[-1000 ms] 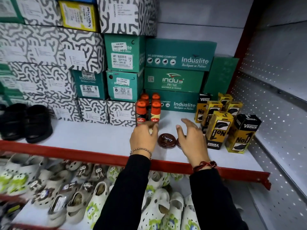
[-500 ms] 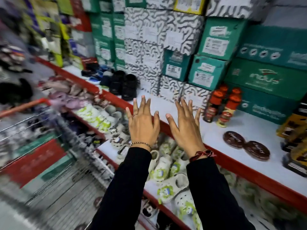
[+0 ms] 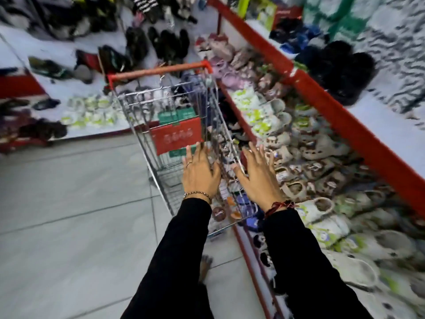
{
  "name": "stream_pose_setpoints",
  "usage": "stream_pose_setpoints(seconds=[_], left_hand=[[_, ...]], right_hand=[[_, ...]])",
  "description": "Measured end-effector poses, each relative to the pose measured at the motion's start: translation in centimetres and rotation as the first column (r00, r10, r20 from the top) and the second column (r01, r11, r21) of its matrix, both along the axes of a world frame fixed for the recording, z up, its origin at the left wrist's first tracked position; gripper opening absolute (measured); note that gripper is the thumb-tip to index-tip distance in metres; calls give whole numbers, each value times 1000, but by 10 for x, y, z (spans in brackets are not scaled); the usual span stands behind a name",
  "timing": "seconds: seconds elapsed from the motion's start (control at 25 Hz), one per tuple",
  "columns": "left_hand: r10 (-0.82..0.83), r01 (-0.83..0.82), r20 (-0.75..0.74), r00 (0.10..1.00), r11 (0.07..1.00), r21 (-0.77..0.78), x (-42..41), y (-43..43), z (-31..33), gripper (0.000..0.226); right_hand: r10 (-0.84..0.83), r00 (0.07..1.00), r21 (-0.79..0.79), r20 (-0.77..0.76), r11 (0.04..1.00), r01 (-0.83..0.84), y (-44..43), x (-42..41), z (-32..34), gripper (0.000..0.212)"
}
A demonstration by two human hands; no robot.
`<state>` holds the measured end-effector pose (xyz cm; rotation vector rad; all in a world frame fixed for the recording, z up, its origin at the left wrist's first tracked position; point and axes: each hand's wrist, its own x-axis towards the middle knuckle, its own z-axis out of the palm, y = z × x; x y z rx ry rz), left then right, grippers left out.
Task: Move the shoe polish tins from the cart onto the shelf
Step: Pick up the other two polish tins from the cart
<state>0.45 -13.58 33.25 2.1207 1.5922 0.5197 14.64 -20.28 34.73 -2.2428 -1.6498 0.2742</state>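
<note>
Over the wire cart on grey floor tiles, both hands' grips spread, holding nothing.

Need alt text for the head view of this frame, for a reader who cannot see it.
Two empty, open hands, left hand and right hand, reach over a wire shopping cart with a red handle, standing on a tiled floor beside a red-edged shelf of children's clogs. Small round items lie blurred in the cart's near end.

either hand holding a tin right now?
No. The left hand and the right hand are both open with fingers spread and nothing in them, reaching over the wire cart.
</note>
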Motion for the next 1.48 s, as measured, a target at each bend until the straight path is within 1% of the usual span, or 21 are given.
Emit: stream_pose_setpoints(seconds=[0.12, 0.24, 0.36, 0.44, 0.56, 0.64, 0.72, 0.76, 0.8, 0.84, 0.88, 0.96, 1.0, 1.04, 1.08, 1.12, 1.16, 1.2, 1.32, 1.44, 1.48], left_hand=[[64, -66, -17, 998, 985, -162, -25, 18, -56, 61], [61, -66, -25, 998, 925, -373, -32, 37, -115, 60], [39, -103, -122, 992, 806, -583, -30, 51, -178, 59], [18, -157, -207, 978, 714, -682, -27, 57, -219, 58], [-83, -172, -283, 956, 622, -764, -22, 60, -276, 56], [-125, -195, -336, 934, 609, -769, -19, 58, -310, 50], [-113, -240, -382, 917, 607, -757, -14, 54, -343, 44], [-110, -255, -395, 912, 602, -757, -13, 53, -354, 43], [-96, -278, -406, 909, 586, -761, -11, 53, -362, 42], [-79, -302, -417, 905, 570, -764, -9, 52, -370, 41], [-57, -327, -428, 902, 558, -763, -7, 53, -374, 40], [-39, -340, -436, 899, 567, -751, -4, 52, -382, 41], [-44, -339, -437, 898, 565, -752, -5, 49, -385, 44], [-33, -352, -441, 897, 549, -758, -6, 48, -387, 49], [-14, -375, -446, 895, 520, -768, -7, 48, -387, 55], [14, -398, -449, 893, 489, -776, -8, 49, -389, 62], [45, -413, -444, 895, 461, -785, -9, 52, -386, 65], [64, -410, -428, 902, 446, -796, -10, 56, -383, 63], [136, -408, -393, 910, 469, -783, -13, 72, -363, 51], [309, -442, -328, 893, 464, -767, -17, 84, -334, 45], [358, -441, -295, 886, 455, -773, -17, 87, -325, 45]], right_hand=[[33, 987, -205, -157, 977, -65, 31, -16, -56, 66], [-33, 957, -378, -287, 922, -81, 51, -18, -121, 63], [-108, 954, -561, -281, 825, -71, 64, -15, -184, 55], [-155, 956, -644, -251, 764, -46, 71, -9, -223, 48], [-189, 959, -702, -209, 713, -13, 80, 3, -277, 41], [-199, 967, -715, -158, 698, 26, 87, 9, -308, 40], [-268, 950, -737, -160, 673, 66, 95, 11, -342, 42], [-316, 932, -761, -175, 644, 75, 97, 13, -365, 44], [-327, 920, -780, -215, 625, 40, 99, 15, -385, 51], [-321, 921, -787, -222, 616, 26, 96, 18, -411, 62], [-302, 928, -778, -217, 627, 22, 96, 17, -424, 73], [-381, 904, -773, -195, 626, 97, 100, 7, -420, 83], [-386, 915, -760, -121, 629, 165, 102, 2, -416, 85], [-400, 911, -739, -104, 644, 198, 102, 0, -414, 88], [-424, 900, -745, -104, 632, 212, 102, 1, -409, 89], [-439, 888, -730, -140, 651, 206, 101, 3, -417, 88], [-482, 860, -727, -168, 649, 222, 103, 2, -411, 82], [-522, 827, -710, -209, 663, 239, 103, 4, -411, 73], [-660, 676, -662, -328, 671, 334, 100, 10, -405, 50], [-705, 557, -608, -439, 689, 393, 99, 18, -383, 40], [-719, 495, -596, -487, 688, 414, 102, 17, -365, 38]])
